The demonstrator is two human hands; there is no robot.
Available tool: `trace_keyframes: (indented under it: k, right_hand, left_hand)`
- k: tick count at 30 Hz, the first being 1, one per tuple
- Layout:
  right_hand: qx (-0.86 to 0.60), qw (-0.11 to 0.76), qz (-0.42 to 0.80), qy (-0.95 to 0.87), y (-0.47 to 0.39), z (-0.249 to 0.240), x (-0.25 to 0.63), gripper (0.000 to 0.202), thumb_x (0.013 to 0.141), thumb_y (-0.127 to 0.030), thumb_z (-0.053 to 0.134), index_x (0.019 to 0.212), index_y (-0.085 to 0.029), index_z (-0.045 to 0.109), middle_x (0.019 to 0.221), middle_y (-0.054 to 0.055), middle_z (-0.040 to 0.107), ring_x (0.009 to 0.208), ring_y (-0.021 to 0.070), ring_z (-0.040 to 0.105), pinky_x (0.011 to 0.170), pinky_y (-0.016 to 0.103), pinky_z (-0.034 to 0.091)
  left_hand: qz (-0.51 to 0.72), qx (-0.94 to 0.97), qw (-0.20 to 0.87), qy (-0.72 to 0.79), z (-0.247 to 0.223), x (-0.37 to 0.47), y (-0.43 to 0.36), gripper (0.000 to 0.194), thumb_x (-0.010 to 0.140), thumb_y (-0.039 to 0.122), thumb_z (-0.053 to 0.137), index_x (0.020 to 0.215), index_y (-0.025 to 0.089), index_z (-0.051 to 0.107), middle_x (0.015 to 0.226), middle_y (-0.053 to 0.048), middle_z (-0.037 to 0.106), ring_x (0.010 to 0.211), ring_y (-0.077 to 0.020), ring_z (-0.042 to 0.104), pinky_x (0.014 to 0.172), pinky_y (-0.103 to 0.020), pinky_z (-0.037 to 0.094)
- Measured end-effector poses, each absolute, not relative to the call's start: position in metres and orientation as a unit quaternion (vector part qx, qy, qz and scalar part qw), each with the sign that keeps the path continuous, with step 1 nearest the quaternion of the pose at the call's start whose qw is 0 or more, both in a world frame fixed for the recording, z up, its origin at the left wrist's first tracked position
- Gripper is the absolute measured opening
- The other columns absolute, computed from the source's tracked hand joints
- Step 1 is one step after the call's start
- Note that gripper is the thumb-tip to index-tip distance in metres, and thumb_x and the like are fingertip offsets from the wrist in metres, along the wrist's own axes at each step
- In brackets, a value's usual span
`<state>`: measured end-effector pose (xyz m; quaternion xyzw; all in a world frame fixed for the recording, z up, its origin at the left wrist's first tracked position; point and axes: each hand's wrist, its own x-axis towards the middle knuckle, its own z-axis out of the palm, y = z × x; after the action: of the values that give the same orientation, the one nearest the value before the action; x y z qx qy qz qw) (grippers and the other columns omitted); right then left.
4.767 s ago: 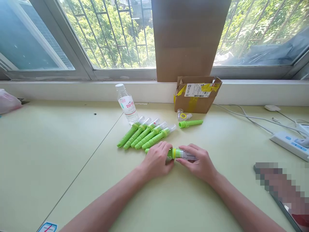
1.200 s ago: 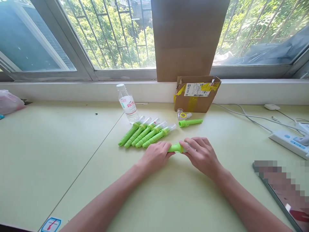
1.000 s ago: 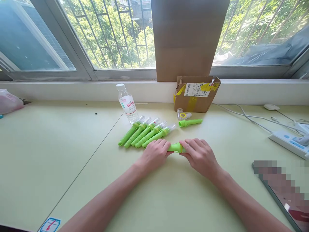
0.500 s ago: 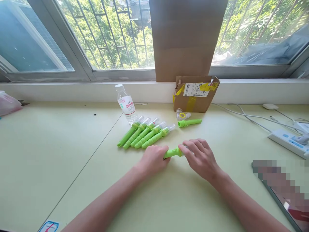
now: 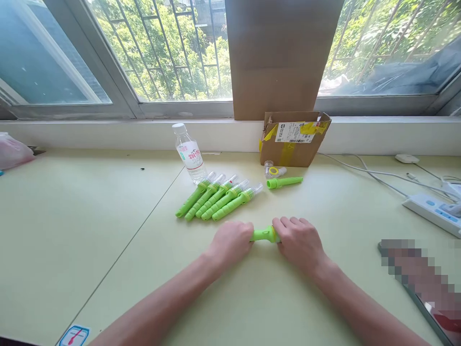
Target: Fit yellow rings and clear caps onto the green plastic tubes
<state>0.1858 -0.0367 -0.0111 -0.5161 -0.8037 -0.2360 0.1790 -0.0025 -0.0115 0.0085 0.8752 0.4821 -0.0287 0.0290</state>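
Between my two hands a green tube (image 5: 263,234) lies level just above the table. My left hand (image 5: 234,240) is wrapped round its left end. My right hand (image 5: 299,241) closes over its right end, hiding whatever cap is there. Several green tubes with clear caps (image 5: 219,198) lie side by side, slanted, beyond my left hand. Behind my right hand rest a loose green tube (image 5: 285,182) without a cap, a small clear part (image 5: 268,168) and a clear piece with a yellow ring (image 5: 274,171).
A water bottle (image 5: 190,156) stands behind the row of tubes. An open cardboard box (image 5: 290,149) sits by the window wall. At the right are a power strip (image 5: 432,211), cables and a phone (image 5: 418,293); a pink bag (image 5: 14,151) is far left.
The fingers of my right hand have closed further over the right end of the tube, covering the clear part. Both hands and the tube have shifted slightly.
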Motion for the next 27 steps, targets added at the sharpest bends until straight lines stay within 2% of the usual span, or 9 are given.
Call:
trace_keyframes:
  k: [3, 6, 8, 11, 13, 17, 22, 25, 27]
  right_hand:
    - [-0.538, 0.179, -0.198, -0.800, -0.037, -0.013, 0.187, 0.022, 0.057, 0.002, 0.050, 0.065, -0.018, 0.050, 0.054, -0.002, 0.052, 0.049, 0.0132, 0.035, 0.055, 0.030, 0.015]
    - [-0.516, 0.197, -0.237, -0.799, -0.035, -0.010, 0.189, 0.020, 0.062, 0.002, 0.050, 0.065, -0.018, 0.051, 0.055, -0.001, 0.053, 0.052, 0.0139, 0.037, 0.057, 0.030, 0.017]
    - [-0.476, 0.227, -0.283, -0.801, -0.033, -0.006, 0.189, 0.020, 0.071, 0.001, 0.052, 0.065, -0.018, 0.052, 0.055, -0.002, 0.053, 0.055, 0.0140, 0.039, 0.059, 0.030, 0.021]
    - [-0.407, 0.291, -0.347, -0.793, -0.031, 0.000, 0.190, 0.016, 0.079, -0.003, 0.058, 0.073, -0.018, 0.056, 0.058, -0.003, 0.056, 0.060, 0.0131, 0.043, 0.067, 0.030, 0.028]
    - [-0.384, 0.315, -0.368, -0.786, -0.030, 0.003, 0.190, 0.015, 0.078, -0.004, 0.062, 0.077, -0.018, 0.058, 0.060, -0.004, 0.058, 0.064, 0.0129, 0.045, 0.070, 0.030, 0.030]
    - [-0.408, 0.283, -0.342, -0.798, -0.031, 0.002, 0.193, 0.017, 0.079, -0.003, 0.057, 0.073, -0.018, 0.057, 0.059, -0.002, 0.057, 0.062, 0.0134, 0.044, 0.067, 0.030, 0.027]
    - [-0.492, 0.189, -0.240, -0.815, -0.034, -0.007, 0.193, 0.020, 0.062, 0.002, 0.051, 0.063, -0.018, 0.052, 0.054, -0.001, 0.052, 0.052, 0.0137, 0.036, 0.057, 0.030, 0.018]
    - [-0.516, 0.174, -0.181, -0.819, -0.035, -0.011, 0.193, 0.022, 0.053, 0.001, 0.051, 0.062, -0.018, 0.051, 0.053, -0.002, 0.052, 0.050, 0.0134, 0.034, 0.055, 0.030, 0.016]
    - [-0.505, 0.191, -0.200, -0.818, -0.034, -0.010, 0.193, 0.022, 0.055, 0.002, 0.051, 0.063, -0.018, 0.052, 0.054, -0.002, 0.053, 0.052, 0.0135, 0.036, 0.056, 0.030, 0.018]
  left_hand:
    - [-0.037, 0.877, -0.010, 0.478, 0.007, 0.000, -0.011, 0.028, 0.076, 0.003, 0.034, 0.079, 0.014, 0.059, 0.066, -0.009, 0.062, 0.058, -0.0212, 0.059, 0.048, -0.027, 0.025]
    - [-0.019, 0.866, 0.042, 0.498, 0.014, 0.000, -0.014, 0.020, 0.076, 0.008, 0.038, 0.075, 0.015, 0.057, 0.067, -0.008, 0.062, 0.060, -0.0219, 0.060, 0.049, -0.028, 0.029]
    - [-0.007, 0.848, 0.161, 0.505, 0.024, -0.003, -0.016, 0.011, 0.075, 0.016, 0.045, 0.066, 0.017, 0.052, 0.062, -0.005, 0.060, 0.058, -0.0197, 0.058, 0.049, -0.027, 0.031]
    - [-0.090, 0.749, 0.485, 0.442, 0.039, -0.009, -0.018, 0.020, 0.078, 0.028, 0.044, 0.060, 0.018, 0.045, 0.053, 0.001, 0.054, 0.044, -0.0124, 0.050, 0.045, -0.024, 0.034]
    - [-0.098, 0.719, 0.537, 0.430, 0.042, -0.010, -0.019, 0.026, 0.076, 0.031, 0.047, 0.055, 0.019, 0.040, 0.047, 0.003, 0.045, 0.040, -0.0097, 0.041, 0.042, -0.023, 0.031]
    - [0.005, 0.772, 0.390, 0.501, 0.029, -0.002, -0.023, 0.020, 0.070, 0.021, 0.047, 0.057, 0.019, 0.032, 0.050, 0.005, 0.032, 0.042, -0.0088, 0.032, 0.041, -0.024, 0.019]
    - [-0.026, 0.852, 0.097, 0.514, 0.008, 0.006, -0.026, 0.012, 0.077, 0.012, 0.042, 0.071, 0.018, 0.052, 0.061, -0.003, 0.055, 0.054, -0.0169, 0.054, 0.048, -0.025, 0.026]
    - [-0.047, 0.861, 0.045, 0.505, 0.006, 0.006, -0.026, 0.024, 0.076, 0.003, 0.036, 0.081, 0.015, 0.056, 0.070, -0.008, 0.062, 0.061, -0.0200, 0.060, 0.051, -0.026, 0.032]
    - [-0.033, 0.852, 0.077, 0.517, 0.013, 0.005, -0.026, 0.019, 0.076, 0.006, 0.039, 0.078, 0.016, 0.055, 0.069, -0.007, 0.061, 0.061, -0.0207, 0.061, 0.052, -0.027, 0.034]
